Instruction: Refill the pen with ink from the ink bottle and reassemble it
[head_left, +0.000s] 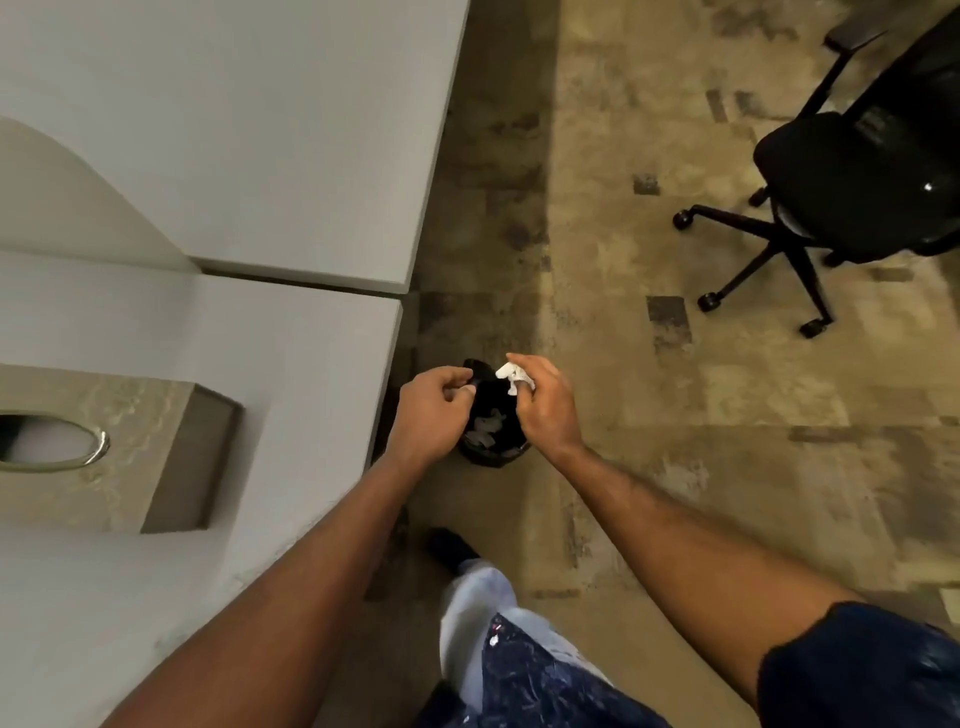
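Both my hands reach out over a small black waste bin (493, 452) that stands on the floor by the table's corner. My right hand (540, 402) pinches a crumpled white tissue (511, 376) above the bin's mouth. My left hand (434, 410) is curled next to it, fingers closed; nothing shows in it. White scraps of paper lie inside the bin. No pen or ink bottle is in view.
White tables (234, 156) fill the left side. A beige tissue box (130, 452) with an oval slot sits on the near table. A black wheeled office chair (852, 192) stands at the far right on the mottled floor. My leg and shoe (452, 548) show below.
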